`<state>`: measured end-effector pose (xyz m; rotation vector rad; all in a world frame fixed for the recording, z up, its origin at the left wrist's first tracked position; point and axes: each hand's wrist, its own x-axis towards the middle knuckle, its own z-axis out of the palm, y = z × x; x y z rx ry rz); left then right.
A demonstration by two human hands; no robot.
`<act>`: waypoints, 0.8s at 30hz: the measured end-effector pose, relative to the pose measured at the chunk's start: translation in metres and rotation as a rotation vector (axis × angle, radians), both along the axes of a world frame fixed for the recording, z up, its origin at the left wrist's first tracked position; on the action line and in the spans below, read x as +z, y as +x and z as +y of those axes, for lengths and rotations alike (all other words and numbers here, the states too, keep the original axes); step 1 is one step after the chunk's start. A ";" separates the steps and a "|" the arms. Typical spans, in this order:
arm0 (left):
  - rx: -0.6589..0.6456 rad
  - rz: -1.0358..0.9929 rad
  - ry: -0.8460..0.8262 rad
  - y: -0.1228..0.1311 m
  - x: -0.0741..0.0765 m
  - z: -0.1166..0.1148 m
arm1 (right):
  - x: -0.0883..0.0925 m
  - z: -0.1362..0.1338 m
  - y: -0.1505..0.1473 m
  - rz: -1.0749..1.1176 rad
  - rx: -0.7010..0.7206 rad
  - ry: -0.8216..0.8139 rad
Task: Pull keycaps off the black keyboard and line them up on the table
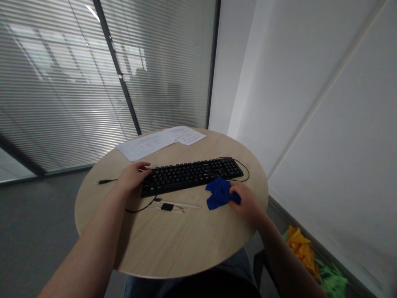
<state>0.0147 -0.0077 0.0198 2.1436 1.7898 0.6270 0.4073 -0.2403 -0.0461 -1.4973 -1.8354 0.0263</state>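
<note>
A black keyboard [194,176] lies slightly aslant across a round wooden table [173,244]. My left hand [134,177] is at its left end, with curled fingers holding that edge. On the right, bunched blue cloth [218,193] is pinched in my right hand [246,203], just in front of the keyboard's right part. Between my hands, close to the keyboard's front edge, lie a thin pale stick-like tool [186,205] with a dark end and a wire keycap puller [167,207] with a black middle.
Printed paper sheets [149,144] lie at the table's far side. The keyboard's cable loops around both ends, and its plug [105,181] rests at the left. Orange cloth [300,246] and green cloth [331,279] are low at the right, beside a white wall [325,145].
</note>
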 end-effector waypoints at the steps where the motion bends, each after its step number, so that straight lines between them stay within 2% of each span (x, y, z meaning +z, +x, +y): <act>1: 0.003 0.002 -0.003 0.000 0.000 0.000 | 0.002 -0.001 0.000 0.007 0.009 -0.009; 6: -0.004 0.005 -0.013 0.003 0.000 -0.001 | 0.007 -0.004 0.001 0.031 0.051 -0.032; 12: -0.011 -0.008 -0.022 0.004 0.001 -0.002 | 0.001 -0.003 0.004 0.048 0.050 -0.006; 20: -0.031 -0.006 -0.035 0.002 -0.002 0.000 | 0.005 -0.005 0.002 0.051 0.002 0.127; 24: -0.037 0.029 -0.012 0.005 -0.001 -0.003 | 0.007 -0.008 0.005 0.113 -0.081 0.161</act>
